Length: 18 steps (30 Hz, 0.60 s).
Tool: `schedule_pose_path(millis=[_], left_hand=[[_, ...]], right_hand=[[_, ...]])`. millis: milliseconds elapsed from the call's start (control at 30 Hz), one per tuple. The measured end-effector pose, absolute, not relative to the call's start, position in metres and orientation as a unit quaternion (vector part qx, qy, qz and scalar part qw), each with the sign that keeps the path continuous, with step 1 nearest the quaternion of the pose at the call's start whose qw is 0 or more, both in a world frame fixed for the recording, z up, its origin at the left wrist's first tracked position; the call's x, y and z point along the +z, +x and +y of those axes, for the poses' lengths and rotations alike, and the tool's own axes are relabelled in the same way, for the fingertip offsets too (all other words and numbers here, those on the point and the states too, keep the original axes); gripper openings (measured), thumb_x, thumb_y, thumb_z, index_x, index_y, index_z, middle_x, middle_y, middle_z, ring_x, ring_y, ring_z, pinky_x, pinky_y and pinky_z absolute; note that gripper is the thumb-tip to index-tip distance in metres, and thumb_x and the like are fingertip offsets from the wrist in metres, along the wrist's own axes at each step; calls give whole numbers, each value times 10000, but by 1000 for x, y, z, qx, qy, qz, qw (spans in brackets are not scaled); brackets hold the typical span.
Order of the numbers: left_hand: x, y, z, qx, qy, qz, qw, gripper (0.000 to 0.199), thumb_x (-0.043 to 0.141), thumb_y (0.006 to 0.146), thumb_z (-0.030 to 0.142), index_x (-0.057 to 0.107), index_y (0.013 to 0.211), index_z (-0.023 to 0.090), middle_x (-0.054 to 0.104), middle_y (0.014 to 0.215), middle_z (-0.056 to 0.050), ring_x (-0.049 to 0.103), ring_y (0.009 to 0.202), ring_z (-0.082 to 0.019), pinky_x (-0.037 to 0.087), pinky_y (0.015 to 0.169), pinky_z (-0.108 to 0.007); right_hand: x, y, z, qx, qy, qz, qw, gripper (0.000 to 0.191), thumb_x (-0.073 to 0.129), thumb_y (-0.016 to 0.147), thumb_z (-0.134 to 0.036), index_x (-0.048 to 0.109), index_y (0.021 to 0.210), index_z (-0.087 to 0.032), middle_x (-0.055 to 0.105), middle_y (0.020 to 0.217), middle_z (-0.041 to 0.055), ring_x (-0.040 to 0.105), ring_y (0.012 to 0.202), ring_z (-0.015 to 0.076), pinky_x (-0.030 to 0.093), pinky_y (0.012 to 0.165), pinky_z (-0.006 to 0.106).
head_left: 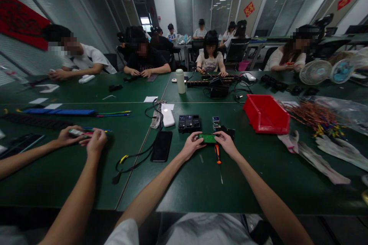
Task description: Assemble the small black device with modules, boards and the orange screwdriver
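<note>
Between my two hands is a green circuit board (208, 138), held by its short ends just above the table. My left hand (193, 144) grips its left end with thumb and fingers, while my right hand (226, 142) pinches the right end. Below the board lies an orange and black screwdriver (218, 156), its shaft pointing toward me. Behind my left hand stands a black housing with several compartments (189, 123). Small electronic modules (216, 122) sit just beyond the board, and a flat dark piece (230, 133) lies partly behind my right hand.
A black phone (161, 146), a white power bank (168, 115) and a black cable (135, 155) lie to the left. To the right are a red bin (266, 115), gloves (319, 160) and bundled wires (316, 116). A co-worker's hands (86, 138) work at left; a bottle (180, 81) stands ahead.
</note>
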State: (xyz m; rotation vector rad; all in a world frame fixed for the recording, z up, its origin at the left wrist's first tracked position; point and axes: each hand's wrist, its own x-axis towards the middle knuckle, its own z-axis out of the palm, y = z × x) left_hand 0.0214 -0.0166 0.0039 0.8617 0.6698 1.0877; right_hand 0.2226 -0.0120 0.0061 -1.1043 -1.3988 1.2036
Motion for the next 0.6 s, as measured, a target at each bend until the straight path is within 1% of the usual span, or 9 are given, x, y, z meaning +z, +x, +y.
schedule_pose_path(millis=[133, 333, 467, 600], left_hand=[[5, 22, -18, 493, 407, 305, 706, 461, 698, 678, 216, 516, 1101, 192, 551, 1027, -57, 577, 953, -179, 471, 899, -460], [6, 22, -19, 501, 411, 294, 703, 471, 688, 690, 225, 499, 1121, 201, 536, 1097, -68, 563, 994, -189, 462, 913, -458], [5, 22, -18, 496, 396, 291, 716, 479, 685, 697, 246, 488, 1132, 208, 565, 1047, -58, 590, 937, -175, 464, 902, -462], [2, 21, -15, 495, 368, 298, 729, 469, 669, 717, 295, 475, 1137, 217, 593, 985, -39, 620, 839, -146, 470, 881, -443]], right_hand=[[2, 218, -11, 477, -452, -565, 499, 245, 615, 737, -351, 601, 924, -193, 640, 931, 47, 612, 901, 209, 484, 814, 345], [-2, 213, -12, 458, -447, -563, 522, 238, 618, 737, -348, 589, 914, -192, 633, 913, 51, 613, 897, 207, 490, 802, 334], [-1, 210, -15, 433, -469, -558, 530, 253, 608, 741, -378, 584, 910, -191, 635, 886, 51, 619, 844, 206, 497, 752, 323], [3, 209, -19, 416, -470, -567, 532, 255, 538, 791, -405, 588, 912, -186, 620, 837, 40, 611, 783, 192, 490, 704, 300]])
